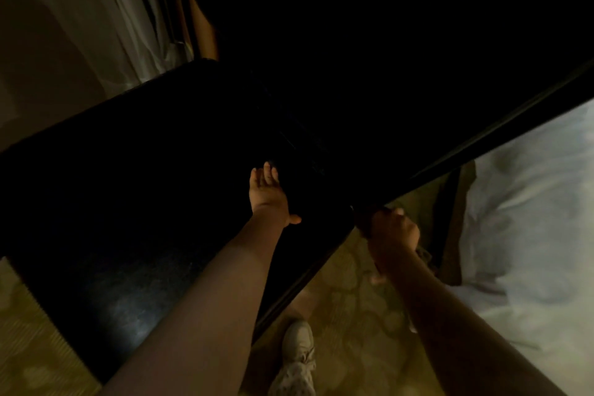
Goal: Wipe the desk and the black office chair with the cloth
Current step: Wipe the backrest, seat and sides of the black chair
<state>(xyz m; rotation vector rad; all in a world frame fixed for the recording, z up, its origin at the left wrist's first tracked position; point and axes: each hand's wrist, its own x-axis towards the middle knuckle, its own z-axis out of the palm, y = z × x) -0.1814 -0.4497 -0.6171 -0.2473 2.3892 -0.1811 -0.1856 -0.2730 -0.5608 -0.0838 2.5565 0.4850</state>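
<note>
Darkness over the whole upper middle, swallowing most of the worktop (482, 138); only its glossy edge and near corner legible. Boundary between worktop and chair (128, 309) lost in the black. Left of the worktop corner, a broad black padded slab with a rounded far corner and a faint leathery sheen low down. Apparently the chair, cut off at the picture's left border.

Left hand (266, 193) just left of the worktop corner, released, fingers straight and close together, palm down flat on the black surface. Whether on chair or worktop, impossible to tell; fingertips fading into shadow.

Right hand (393, 230) right at the worktop corner, clenched, fingers curled in against the edge around a dark bunch. Cloth (423, 255) visible only as a dull, frayed scrap poking out beside the right wrist, just below the worktop corner. Colour and full shape unreadable, the remainder buried in the fist. Cloth thus inside the right hand, pressed to the corner, apart from the left hand on the corner's other side.

Right of the worktop, a bed (530, 219) with rumpled white bedding, blurred. Below the worktop corner, patterned carpet (353, 315) and a pale shoe (297, 360). Far left of the worktop, at the top, a pale curtain (106, 10).
</note>
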